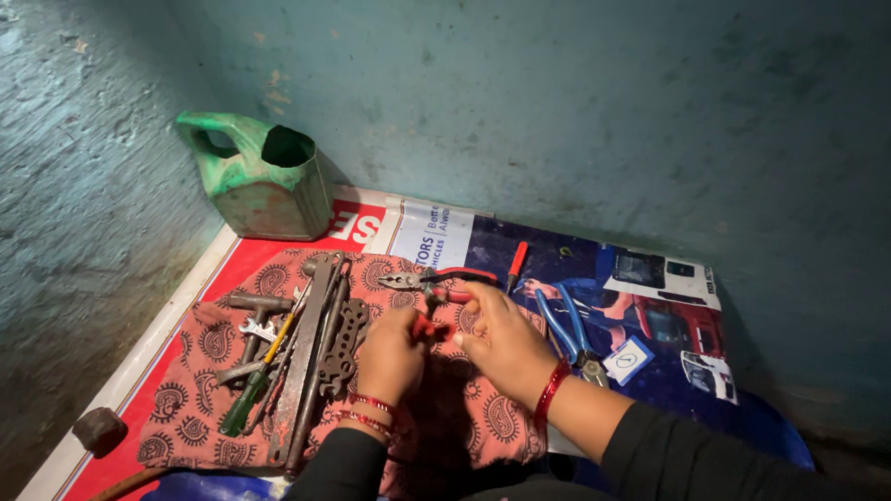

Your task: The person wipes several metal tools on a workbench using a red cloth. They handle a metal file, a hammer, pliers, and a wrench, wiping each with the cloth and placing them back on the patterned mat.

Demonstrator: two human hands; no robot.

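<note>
Red-handled pliers (436, 286) sit at the middle of the patterned red cloth (200, 390), metal nose pointing left, and the right hand (501, 341) has fingers curled round the near red handle. The left hand (392, 357) is closed over something small and red (429, 327) between the two hands; what it is I cannot make out. Those pliers look stiff, steel-heavy at the head, with rubbery sleeves, so the handles are the place to grip. Just right, a small red screwdriver (516, 263), then blue-handled pliers (566, 325) on the printed poster (650, 325). Left on the cloth, a heap of spanners and flat bars (311, 357) with a green-handled screwdriver (251, 394). Far left, a cut-open green jug (264, 176). Both palms are hidden, and the cloth's near edge is cut off.
</note>
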